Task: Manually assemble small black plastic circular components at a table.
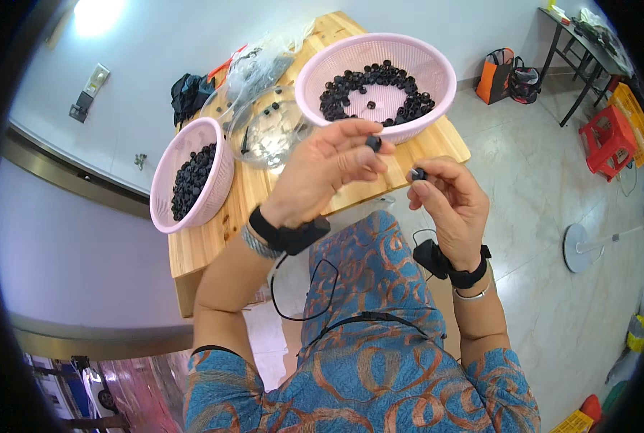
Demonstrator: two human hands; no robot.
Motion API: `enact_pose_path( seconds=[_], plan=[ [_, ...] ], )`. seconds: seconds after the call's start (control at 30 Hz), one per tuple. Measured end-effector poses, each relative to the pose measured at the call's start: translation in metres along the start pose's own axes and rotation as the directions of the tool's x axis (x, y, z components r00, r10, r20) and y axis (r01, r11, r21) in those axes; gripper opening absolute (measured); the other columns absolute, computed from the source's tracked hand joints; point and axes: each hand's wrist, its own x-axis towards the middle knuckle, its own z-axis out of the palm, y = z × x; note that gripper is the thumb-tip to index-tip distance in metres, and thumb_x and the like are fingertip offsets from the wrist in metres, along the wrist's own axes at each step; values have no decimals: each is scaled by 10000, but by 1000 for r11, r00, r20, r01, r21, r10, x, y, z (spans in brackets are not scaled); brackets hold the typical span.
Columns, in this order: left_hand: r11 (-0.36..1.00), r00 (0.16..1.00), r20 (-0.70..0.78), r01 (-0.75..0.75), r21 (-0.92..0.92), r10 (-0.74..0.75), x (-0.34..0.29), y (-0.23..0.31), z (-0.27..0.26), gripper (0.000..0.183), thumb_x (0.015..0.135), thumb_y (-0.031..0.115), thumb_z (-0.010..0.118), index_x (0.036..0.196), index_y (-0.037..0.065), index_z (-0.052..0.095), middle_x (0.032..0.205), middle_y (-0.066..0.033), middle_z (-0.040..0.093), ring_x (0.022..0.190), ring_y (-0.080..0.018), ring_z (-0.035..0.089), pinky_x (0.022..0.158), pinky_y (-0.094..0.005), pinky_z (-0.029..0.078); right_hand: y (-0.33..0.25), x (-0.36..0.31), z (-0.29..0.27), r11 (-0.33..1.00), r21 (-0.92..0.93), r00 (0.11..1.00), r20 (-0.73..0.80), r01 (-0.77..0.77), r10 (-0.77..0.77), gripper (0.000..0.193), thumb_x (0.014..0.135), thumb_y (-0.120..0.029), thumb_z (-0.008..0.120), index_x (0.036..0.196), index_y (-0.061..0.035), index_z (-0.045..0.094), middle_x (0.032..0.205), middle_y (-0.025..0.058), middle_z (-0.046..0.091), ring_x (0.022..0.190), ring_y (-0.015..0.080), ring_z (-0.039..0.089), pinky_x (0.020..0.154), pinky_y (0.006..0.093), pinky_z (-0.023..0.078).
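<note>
Between the thumb and fingers of my left hand point(336, 162) is a small black cap-like part point(373, 143). My right hand point(448, 198) pinches another small black part point(418, 174), which shows a pale, shiny bit on its left side. The two parts are apart, held over the table's front edge. Just beyond my hands stands a large pink basket point(448, 86) with many black round parts lying in a ring. At the left, a smaller pink basket point(227, 169) is filled with similar black pieces point(192, 180).
Both baskets stand on a wooden table point(206, 249). Clear plastic bags point(253, 72), a clear round tray point(289, 148) with a few black parts and a dark bag point(191, 97) lie between them. A red stool point(609, 141) and an orange-black bag point(495, 76) are at the right.
</note>
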Motion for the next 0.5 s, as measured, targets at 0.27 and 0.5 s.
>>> enact_pose_path(
  seconds=[0.27, 0.5],
  plan=[
    [985, 967, -191, -173, -7, 168, -46, -44, 3, 289, 819, 16, 600, 1100, 14, 533, 1002, -79, 604, 857, -116, 589, 715, -230, 493, 14, -9, 21, 951, -281, 986, 137, 132, -96, 228, 783, 9, 626, 1001, 37, 568, 920, 85, 570, 761, 101, 565, 643, 208, 482],
    [980, 959, -244, -172, -97, 144, -60, -51, 9, 295, 820, 22, 602, 1107, 10, 532, 973, -70, 608, 838, -115, 593, 715, -226, 498, 11, -22, 33, 915, -371, 984, 134, 156, -113, 197, 780, 7, 623, 973, 29, 586, 867, 80, 573, 721, 108, 571, 638, 217, 481]
  ],
)
